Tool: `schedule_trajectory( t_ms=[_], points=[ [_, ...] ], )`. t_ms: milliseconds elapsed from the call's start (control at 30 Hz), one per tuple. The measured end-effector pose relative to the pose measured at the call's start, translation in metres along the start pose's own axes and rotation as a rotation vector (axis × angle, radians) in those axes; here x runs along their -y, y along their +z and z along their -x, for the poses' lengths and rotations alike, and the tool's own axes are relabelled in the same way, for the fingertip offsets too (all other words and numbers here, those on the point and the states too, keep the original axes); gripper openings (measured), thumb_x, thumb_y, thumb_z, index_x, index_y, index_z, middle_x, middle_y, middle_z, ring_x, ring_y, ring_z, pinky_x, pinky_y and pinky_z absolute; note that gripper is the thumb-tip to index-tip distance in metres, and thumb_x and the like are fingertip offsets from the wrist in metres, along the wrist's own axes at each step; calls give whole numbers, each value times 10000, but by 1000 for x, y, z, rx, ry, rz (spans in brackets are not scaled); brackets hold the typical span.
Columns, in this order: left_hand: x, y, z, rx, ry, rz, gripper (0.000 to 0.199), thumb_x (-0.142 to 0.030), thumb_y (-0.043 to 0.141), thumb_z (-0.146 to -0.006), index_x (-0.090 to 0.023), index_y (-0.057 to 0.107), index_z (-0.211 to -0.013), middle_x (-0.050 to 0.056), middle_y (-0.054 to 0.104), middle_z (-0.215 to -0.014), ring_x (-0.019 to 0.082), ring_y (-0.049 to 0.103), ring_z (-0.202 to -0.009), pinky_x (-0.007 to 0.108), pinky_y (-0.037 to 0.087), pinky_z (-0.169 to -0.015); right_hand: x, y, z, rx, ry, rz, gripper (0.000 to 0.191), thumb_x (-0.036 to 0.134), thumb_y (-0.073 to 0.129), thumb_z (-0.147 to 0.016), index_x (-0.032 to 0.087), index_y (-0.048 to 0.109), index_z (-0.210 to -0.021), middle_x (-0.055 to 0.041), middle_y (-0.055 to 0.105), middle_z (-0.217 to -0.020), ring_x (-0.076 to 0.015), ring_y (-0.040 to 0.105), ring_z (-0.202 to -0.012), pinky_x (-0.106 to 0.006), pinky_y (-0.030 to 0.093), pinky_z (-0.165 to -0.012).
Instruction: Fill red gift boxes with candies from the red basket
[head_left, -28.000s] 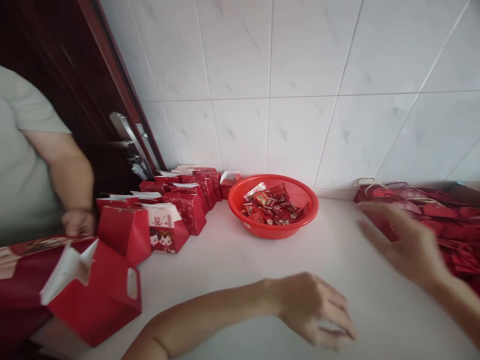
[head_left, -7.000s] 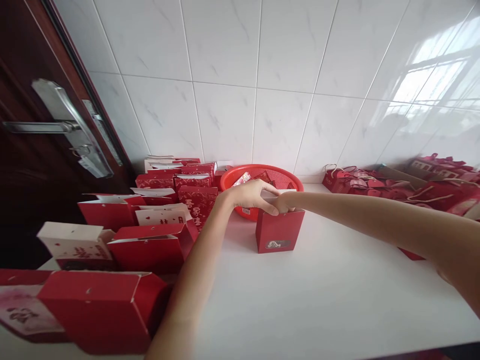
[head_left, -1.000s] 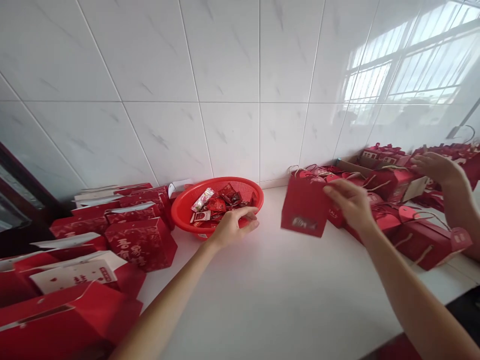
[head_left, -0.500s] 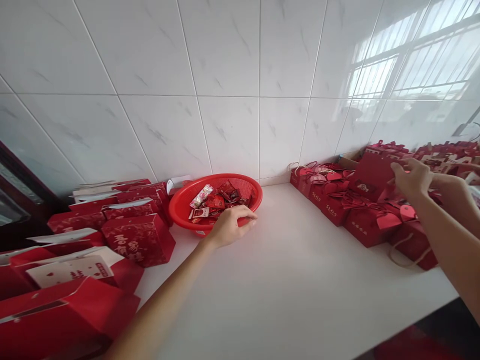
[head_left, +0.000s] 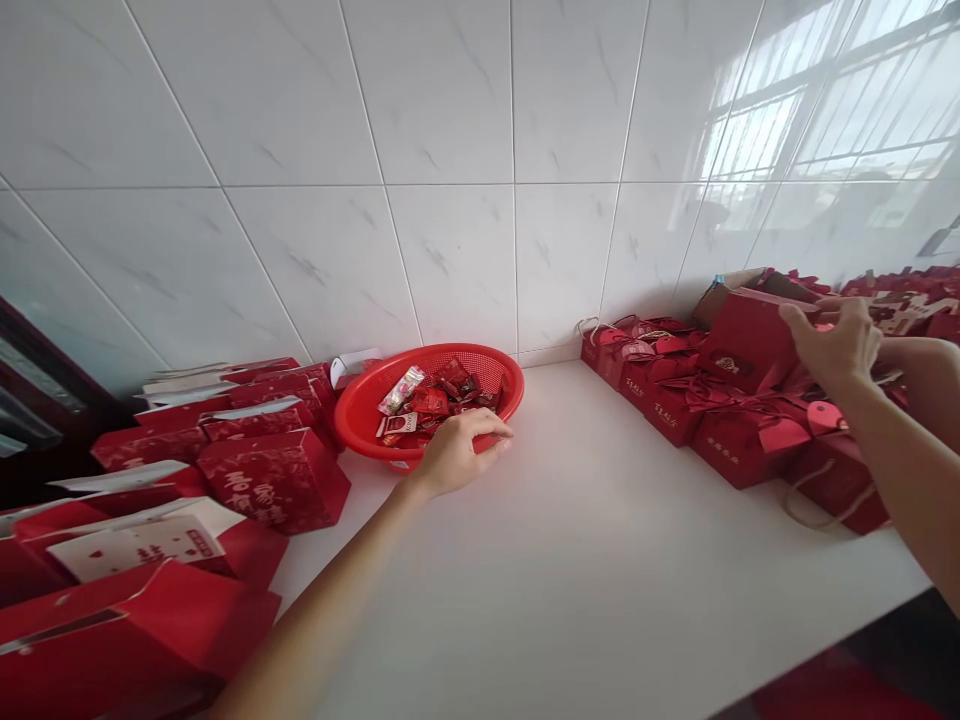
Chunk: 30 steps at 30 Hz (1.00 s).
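Observation:
My left hand (head_left: 459,455) is at the near right side of a red plastic basket (head_left: 360,435), with the rim between its thumb and curled fingers. Wrapped candies (head_left: 429,400) lie inside the basket. At the right, my right hand (head_left: 844,345) grips the upper edge of a red gift box (head_left: 746,345), which stands tilted above rows of closed red boxes (head_left: 739,445) with ribbons and tags. Some fingertips of this hand are hidden behind the box.
Several red and white paper gift boxes (head_left: 274,480) stand at the left, some with flaps open. A white table (head_left: 570,560) lies between both groups, against a tiled wall (head_left: 450,240). Another forearm (head_left: 919,365), a co-worker's by its position, reaches in at the far right.
The gift box in my right hand has turned, showing more of its front and top edge. My left hand stays at the basket rim. The view has shifted slightly.

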<state>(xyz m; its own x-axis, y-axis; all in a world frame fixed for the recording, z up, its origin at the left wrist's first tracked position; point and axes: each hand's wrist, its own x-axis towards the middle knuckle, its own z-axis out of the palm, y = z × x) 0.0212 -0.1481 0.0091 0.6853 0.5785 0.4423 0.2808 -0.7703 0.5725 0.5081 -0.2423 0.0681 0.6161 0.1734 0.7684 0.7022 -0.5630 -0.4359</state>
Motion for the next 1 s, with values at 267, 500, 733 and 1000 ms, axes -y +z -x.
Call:
schedule_trajectory(
  t_ms=[267, 500, 733, 1000],
  points=[
    [4, 4, 1, -4, -20, -10, 139, -288, 641, -860, -222, 754, -905, 43, 744, -980, 204, 678, -961, 326, 513, -889, 65, -31, 33, -112, -144, -266, 284, 289, 614, -942, 64, 615, -1117, -203, 670, -942, -288, 579, -1075, -441, 398, -842],
    [6, 8, 1, -2, -18, -9, 134, -263, 660, -874, -201, 765, -930, 51, 744, -1016, 190, 677, -954, 310, 507, -899, 155, -83, 241, 510, -1370, -1195, 86, 192, 542, -944, 246, 595, -985, -58, 684, -834, -198, 619, -732, -360, 504, -664],
    [-21, -30, 7, 182, -71, -30, 160, -198, 645, -898, -174, 751, -1015, 75, 723, -1117, 186, 678, -1034, 286, 493, -960, 174, -121, 392, 676, -1734, -1496, 279, 163, 481, -1009, 182, 582, -750, 5, 563, -671, -119, 441, -568, -263, 433, -614],
    [-107, -139, 96, -16, -474, -583, 353, -331, 482, -978, -267, 675, -1266, 35, 685, -1277, 231, 656, -1108, 362, 485, -986, 181, -109, 384, 893, -1408, -1651, 178, 46, 493, -867, 152, 577, -983, -105, 665, -921, -178, 523, -717, -312, 467, -666]
  ],
)
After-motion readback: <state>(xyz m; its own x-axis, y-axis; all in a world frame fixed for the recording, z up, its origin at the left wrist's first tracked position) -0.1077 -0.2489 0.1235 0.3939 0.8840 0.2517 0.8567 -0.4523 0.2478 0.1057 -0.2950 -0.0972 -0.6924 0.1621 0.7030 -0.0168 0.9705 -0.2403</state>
